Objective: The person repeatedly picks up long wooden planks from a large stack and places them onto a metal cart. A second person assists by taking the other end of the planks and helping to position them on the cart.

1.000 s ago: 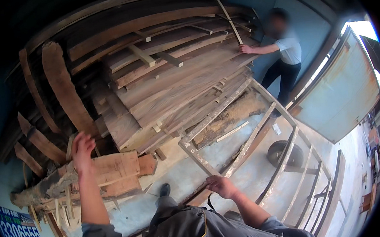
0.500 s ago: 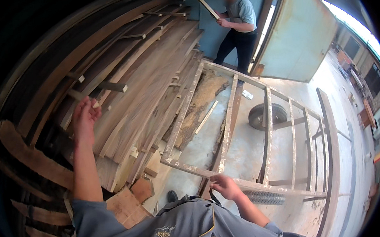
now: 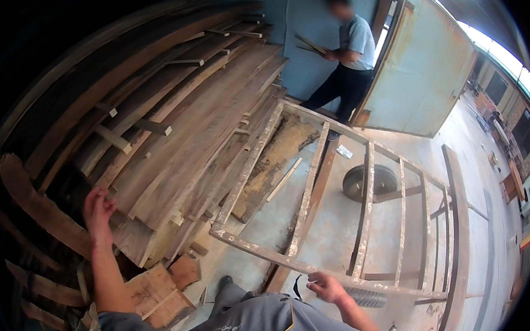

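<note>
Plank stack (image 3: pixel 192 134), principal item: broad sawn boards in stepped layers, on the person's left, its far end near a blue wall (image 3: pixel 304 8). Wooden spacers (image 3: pixel 154 126), several: short, square in section, projecting from between layers; two lie near one another toward the stack's left part. Left hand (image 3: pixel 98 213), one: raised beside the stack's near left corner, fingers loosely bent, nothing visible in the grasp; contact with a board edge cannot be told. Right hand (image 3: pixel 328 287), one: just beside the near rail of a ladder-like frame (image 3: pixel 293 248), fingers relaxed and half curled, no object visible; touch on the rail uncertain. Co-worker (image 3: pixel 355 42), one: beyond the stack's far right end, holding thin strips (image 3: pixel 309 45). Floor (image 3: pixel 236 267), seen through the frame: rough slab (image 3: pixel 271 165), pale strip (image 3: pixel 284 179), tyre (image 3: pixel 353 184). Step in hand, as judged: a reach alongside the stack, neither of the person's own hands apparently loaded. Next move, as judged: a grasp there would call for the left fingers closing squarely on a board edge, the right hand clear of the rail.
</note>
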